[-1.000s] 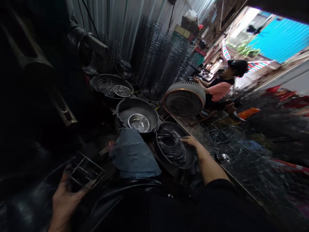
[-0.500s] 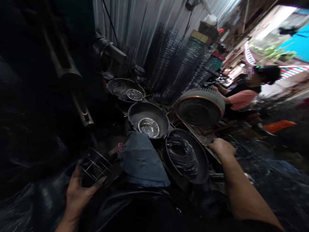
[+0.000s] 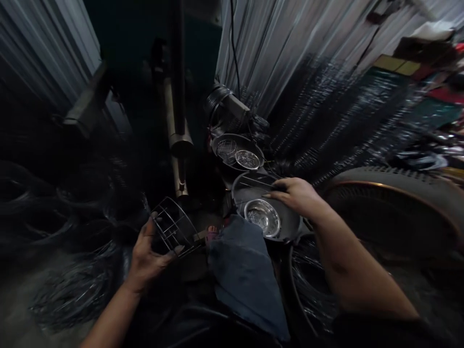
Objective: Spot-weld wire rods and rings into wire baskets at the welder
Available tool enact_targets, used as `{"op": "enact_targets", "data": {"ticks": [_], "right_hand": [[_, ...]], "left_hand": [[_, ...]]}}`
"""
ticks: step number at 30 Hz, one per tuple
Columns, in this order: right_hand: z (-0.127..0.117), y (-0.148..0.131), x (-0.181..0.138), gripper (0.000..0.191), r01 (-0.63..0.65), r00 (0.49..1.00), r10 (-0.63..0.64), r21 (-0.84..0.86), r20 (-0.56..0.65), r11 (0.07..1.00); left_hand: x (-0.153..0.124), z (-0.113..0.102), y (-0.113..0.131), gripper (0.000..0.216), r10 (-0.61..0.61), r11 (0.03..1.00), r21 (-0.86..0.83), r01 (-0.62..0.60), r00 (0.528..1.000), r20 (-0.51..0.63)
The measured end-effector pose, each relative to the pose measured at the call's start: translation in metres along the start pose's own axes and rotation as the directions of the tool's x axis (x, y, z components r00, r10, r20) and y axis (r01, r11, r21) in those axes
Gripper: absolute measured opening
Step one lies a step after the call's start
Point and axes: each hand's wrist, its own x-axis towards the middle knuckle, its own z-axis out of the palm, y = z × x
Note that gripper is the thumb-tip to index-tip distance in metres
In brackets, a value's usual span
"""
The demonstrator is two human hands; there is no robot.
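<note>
My left hand (image 3: 147, 258) grips a small round wire frame (image 3: 174, 227) with crossing wires, thumb and fingers on opposite sides of its rim. The frame is tilted, below and near the narrow lower end of a metal machine column (image 3: 180, 183). My right hand (image 3: 299, 195) is closed over the middle dark pan (image 3: 237, 193), pinching thin straight wire rods (image 3: 252, 182) that stick out to the left. Under that hand, a shiny metal bowl (image 3: 263, 217) with small bits inside sits in the pan. A blue-grey cloth (image 3: 242, 270) covers my leg.
Another pan (image 3: 217, 145) farther back holds a small bowl and a wire piece. Coiled wire (image 3: 311, 266) lies in a pan at the right, partly behind my forearm. A large fan (image 3: 395, 208) stands right. Stacked wire frames (image 3: 326, 106) lean on the corrugated wall.
My right hand has moved left and away from me, from beside the coil pan to over the middle pan, now with wire rods. The view has turned left; my left hand still holds the wire frame.
</note>
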Motion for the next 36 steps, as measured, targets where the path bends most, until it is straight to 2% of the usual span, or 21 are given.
{"op": "enact_targets", "data": {"ticks": [4, 7, 9, 11, 13, 15, 17, 20, 28, 36], "right_hand": [[0.021, -0.035, 0.039, 0.025, 0.074, 0.997, -0.071, 0.08, -0.042, 0.994], [0.04, -0.05, 0.061, 0.028, 0.103, 0.992, -0.123, 0.319, 0.042, 0.942], [0.054, -0.058, 0.072, 0.031, 0.054, 0.977, -0.162, 0.567, 0.141, 0.822], [0.067, -0.066, 0.079, 0.033, -0.073, 0.951, -0.183, 0.757, 0.249, 0.65], [0.077, -0.072, 0.083, 0.035, -0.2, 0.92, -0.194, 0.835, 0.339, 0.513], [0.084, -0.077, 0.085, 0.037, -0.278, 0.895, -0.205, 0.855, 0.396, 0.439], [0.087, -0.081, 0.086, 0.039, -0.303, 0.887, -0.218, 0.868, 0.408, 0.393], [0.088, -0.086, 0.089, 0.04, -0.292, 0.895, -0.222, 0.884, 0.387, 0.365], [0.09, -0.099, 0.097, 0.037, -0.276, 0.909, -0.203, 0.891, 0.363, 0.36], [0.086, -0.102, 0.101, 0.037, -0.247, 0.921, -0.199, 0.898, 0.334, 0.364]], "left_hand": [[0.012, -0.008, -0.008, 0.099, 0.1, 0.984, 0.145, -0.105, 0.994, 0.048], [0.021, -0.01, -0.01, 0.102, 0.122, 0.973, 0.192, -0.131, 0.991, 0.057], [0.026, -0.011, -0.008, 0.1, 0.135, 0.97, 0.198, -0.143, 0.989, 0.053], [0.03, -0.011, -0.006, 0.1, 0.144, 0.968, 0.203, -0.151, 0.988, 0.052], [0.034, -0.01, -0.006, 0.099, 0.152, 0.964, 0.213, -0.161, 0.987, 0.054], [0.038, -0.01, -0.008, 0.098, 0.183, 0.957, 0.218, -0.191, 0.981, 0.056], [0.042, -0.01, -0.012, 0.099, 0.212, 0.95, 0.221, -0.221, 0.975, 0.064], [0.046, -0.01, -0.016, 0.101, 0.241, 0.944, 0.219, -0.248, 0.969, 0.06], [0.056, -0.011, -0.017, 0.102, 0.281, 0.936, 0.204, -0.288, 0.958, 0.062], [0.063, -0.013, -0.016, 0.098, 0.26, 0.955, 0.136, -0.265, 0.964, 0.055]]}}
